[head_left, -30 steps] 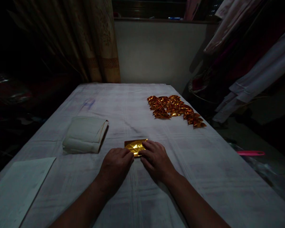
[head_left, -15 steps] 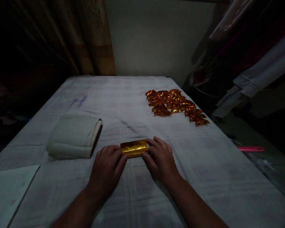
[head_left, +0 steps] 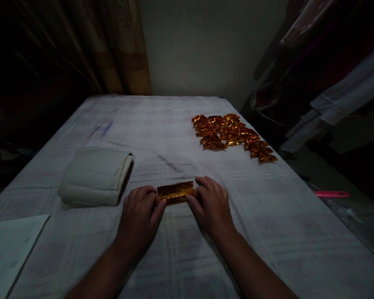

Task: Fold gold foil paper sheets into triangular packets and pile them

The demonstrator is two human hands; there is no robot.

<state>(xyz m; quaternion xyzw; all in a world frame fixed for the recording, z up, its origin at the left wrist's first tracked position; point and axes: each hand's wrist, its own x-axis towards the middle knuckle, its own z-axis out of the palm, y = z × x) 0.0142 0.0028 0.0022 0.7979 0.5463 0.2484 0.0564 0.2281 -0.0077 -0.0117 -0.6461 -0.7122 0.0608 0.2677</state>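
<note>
My left hand and right hand pinch the unfinished-looking foil strip by its ends; folded foil pieces look done.

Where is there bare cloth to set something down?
Bare cloth shows between the pale stack and the gold pieces, and right of the right hand, nearer than these. It is crowded around the foil strip, held between the right hand and the left hand, and where the gold pieces cluster.

Though dim, the curtain and hanging clothes suggest a home.
</note>
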